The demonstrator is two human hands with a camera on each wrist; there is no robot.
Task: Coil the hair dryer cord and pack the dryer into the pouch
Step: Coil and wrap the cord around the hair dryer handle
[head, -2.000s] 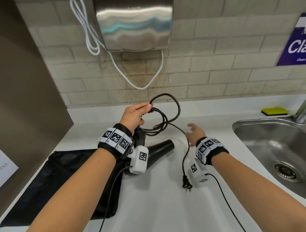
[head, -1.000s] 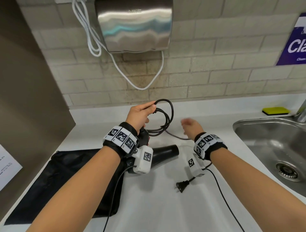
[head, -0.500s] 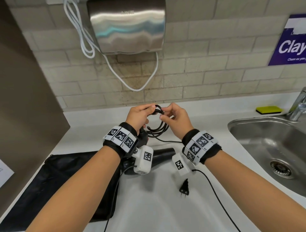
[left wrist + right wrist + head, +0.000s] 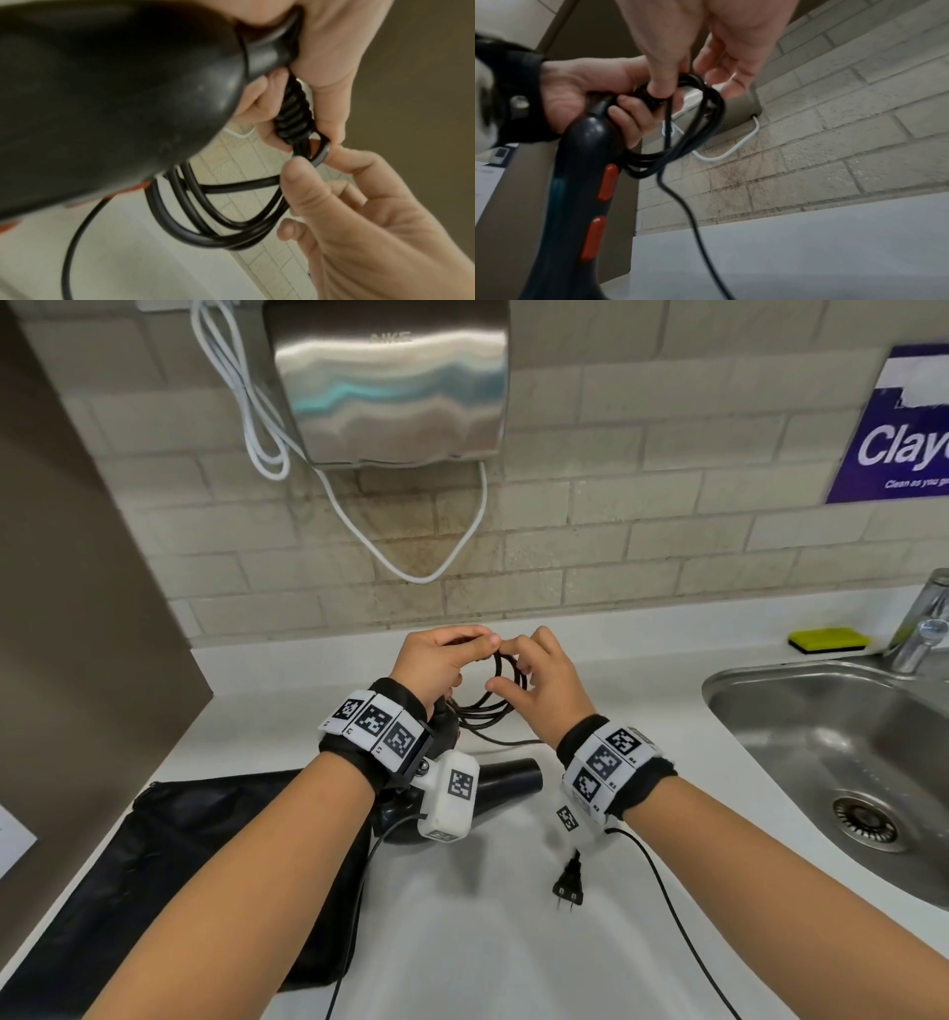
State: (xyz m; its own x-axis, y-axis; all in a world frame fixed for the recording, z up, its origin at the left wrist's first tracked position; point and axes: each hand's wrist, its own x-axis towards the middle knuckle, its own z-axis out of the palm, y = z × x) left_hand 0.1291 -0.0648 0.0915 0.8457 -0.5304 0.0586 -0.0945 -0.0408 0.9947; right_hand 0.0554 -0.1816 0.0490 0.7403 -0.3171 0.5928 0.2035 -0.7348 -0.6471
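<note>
White counter (image 4: 462,942) by the sink (image 4: 770,711). Left hand (image 4: 436,662) grips the dryer (image 4: 513,778) handle and cord (image 4: 506,690) loops, well left of the sink. Right hand (image 4: 539,680) pinches a loop. Keep loops small and tight. Two seconds ago, the right hand was off the cord. Pouch (image 4: 179,855) lies farther left.

The surface (image 4: 462,942) in front of the forearms is open except for the plug (image 4: 569,886). To the left lies the pouch (image 4: 169,855), to the right the sink (image 4: 821,742); the hand dryer (image 4: 390,387) hangs above.
</note>
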